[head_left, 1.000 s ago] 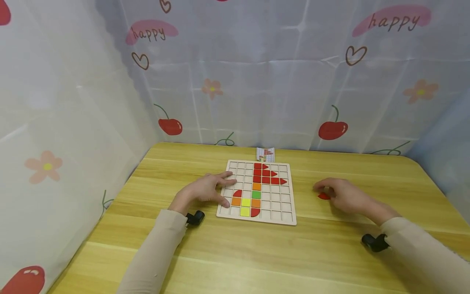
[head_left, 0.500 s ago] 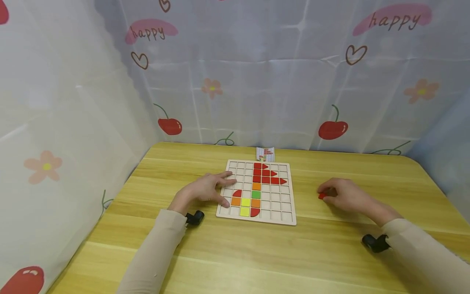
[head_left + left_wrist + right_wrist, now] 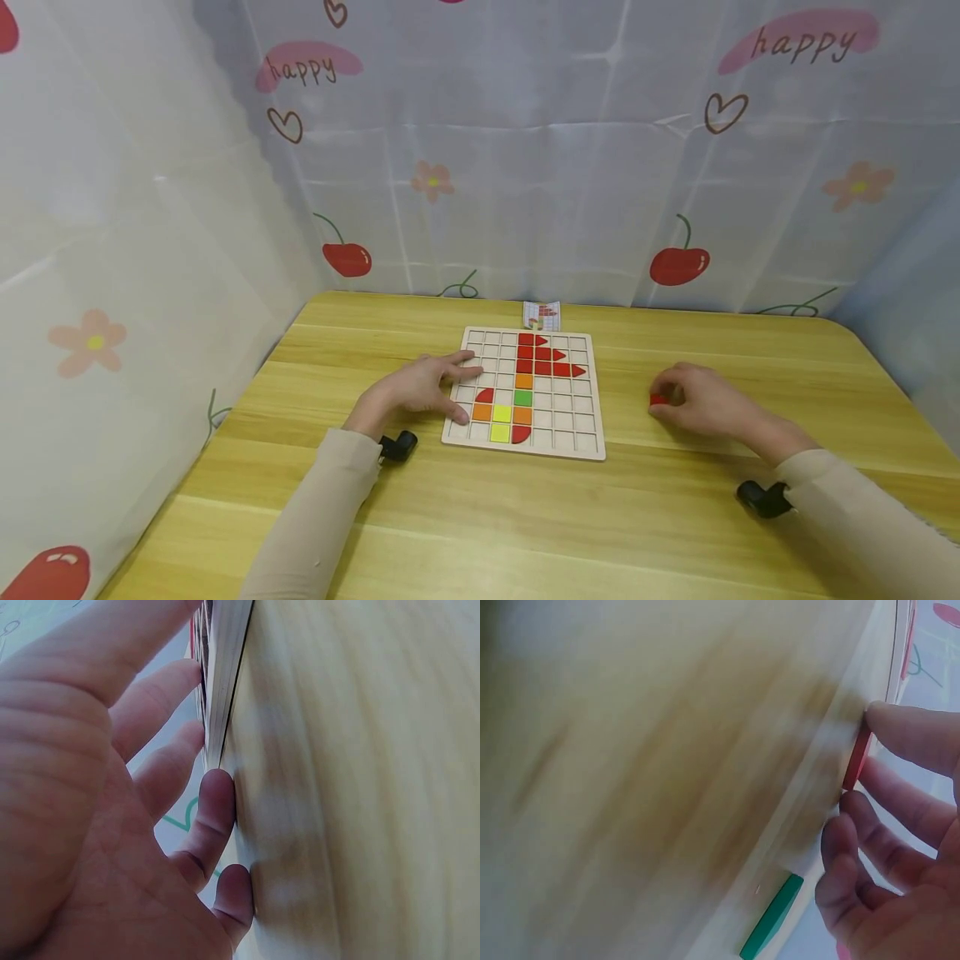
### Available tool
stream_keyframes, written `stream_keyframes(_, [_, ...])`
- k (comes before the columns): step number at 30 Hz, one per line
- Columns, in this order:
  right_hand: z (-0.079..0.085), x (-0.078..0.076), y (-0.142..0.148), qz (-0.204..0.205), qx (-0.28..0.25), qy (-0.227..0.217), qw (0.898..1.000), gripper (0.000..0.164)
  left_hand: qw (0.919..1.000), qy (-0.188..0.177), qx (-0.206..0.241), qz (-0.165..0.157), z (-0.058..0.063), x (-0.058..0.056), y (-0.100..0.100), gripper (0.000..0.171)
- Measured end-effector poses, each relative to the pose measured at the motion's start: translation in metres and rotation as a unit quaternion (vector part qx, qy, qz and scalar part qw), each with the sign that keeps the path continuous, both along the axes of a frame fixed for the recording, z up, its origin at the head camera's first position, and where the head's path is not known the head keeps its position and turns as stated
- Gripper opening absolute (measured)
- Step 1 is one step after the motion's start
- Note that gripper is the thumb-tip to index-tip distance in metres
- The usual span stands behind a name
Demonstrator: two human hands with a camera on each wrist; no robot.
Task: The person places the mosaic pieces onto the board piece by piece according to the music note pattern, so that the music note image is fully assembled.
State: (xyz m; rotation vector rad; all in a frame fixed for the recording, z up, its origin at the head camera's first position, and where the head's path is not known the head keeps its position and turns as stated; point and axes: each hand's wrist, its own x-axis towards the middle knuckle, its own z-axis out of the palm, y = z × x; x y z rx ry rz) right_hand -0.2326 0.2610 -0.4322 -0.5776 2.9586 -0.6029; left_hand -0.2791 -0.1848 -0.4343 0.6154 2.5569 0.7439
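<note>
A square wooden grid board lies on the table with red, orange, yellow and green tiles in some of its cells. My left hand rests spread on the board's left edge, its thumb and fingertips over the outer cells. In the left wrist view, two fingers of the left hand touch the board's side while two others lie lower, by the table. To the right of the board, my right hand pinches a small red tile low at the tabletop. The right wrist view shows that red tile edge-on between thumb and fingers.
A green tile lies on the table near the right hand's curled fingers; the head view hides it. Behind the board is a small printed card with a coloured grid pattern. Patterned curtains enclose the wooden table.
The red tile, seen earlier as a wider rounded piece, now shows less between the right thumb and fingers. The right hand has shifted slightly; the left hand and board stay still.
</note>
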Motion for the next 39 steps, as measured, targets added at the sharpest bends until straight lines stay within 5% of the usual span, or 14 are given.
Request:
stream_keyframes(12, [0.006, 0.003, -0.002, 0.050, -0.002, 0.004, 0.999, 0.024, 1.0000, -0.004, 0.003, 0.002, 0.001, 0.000, 0.001, 0.085])
stream_keyframes(20, [0.004, -0.001, -0.002, 0.011, -0.013, -0.018, 1.000, 0.029, 1.0000, -0.005, 0.002, 0.003, 0.001, 0.000, 0.001, 0.085])
stream_keyframes(39, [0.007, -0.005, -0.014, 0.023, 0.001, -0.030, 0.999, 0.020, 1.0000, -0.003, 0.005, 0.001, 0.001, 0.000, 0.000, 0.085])
